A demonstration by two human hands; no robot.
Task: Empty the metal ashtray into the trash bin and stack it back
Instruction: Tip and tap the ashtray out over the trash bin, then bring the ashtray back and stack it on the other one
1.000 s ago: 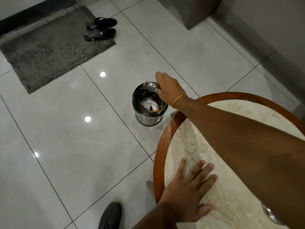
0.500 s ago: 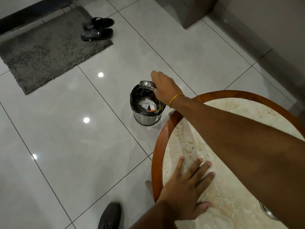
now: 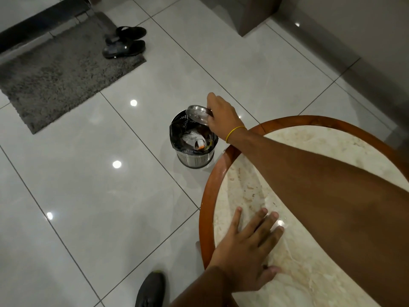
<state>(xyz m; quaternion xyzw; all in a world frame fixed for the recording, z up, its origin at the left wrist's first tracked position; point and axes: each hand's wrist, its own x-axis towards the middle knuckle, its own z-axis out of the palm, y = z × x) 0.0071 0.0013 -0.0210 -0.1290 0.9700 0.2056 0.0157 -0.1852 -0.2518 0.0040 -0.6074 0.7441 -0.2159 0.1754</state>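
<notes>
My right hand (image 3: 222, 116) reaches out past the table's edge and grips a round metal ashtray (image 3: 197, 113), tilted with its underside towards me, over the far rim of the trash bin (image 3: 194, 160). The bin is a small perforated steel cylinder with a black liner, standing on the floor and holding crumpled paper and scraps. My left hand (image 3: 247, 247) lies flat, fingers spread, on the marble top of the round table (image 3: 208, 196) near its left edge.
The table has a brown wooden rim. Glossy grey floor tiles surround the bin. A grey mat (image 3: 55, 72) and a pair of black sandals (image 3: 125, 44) lie at the far left. My shoe (image 3: 150, 289) is at the bottom edge. A wall corner stands at the top right.
My right hand has turned the ashtray further over the bin, so more of its round underside shows. My left hand has stayed flat on the table.
</notes>
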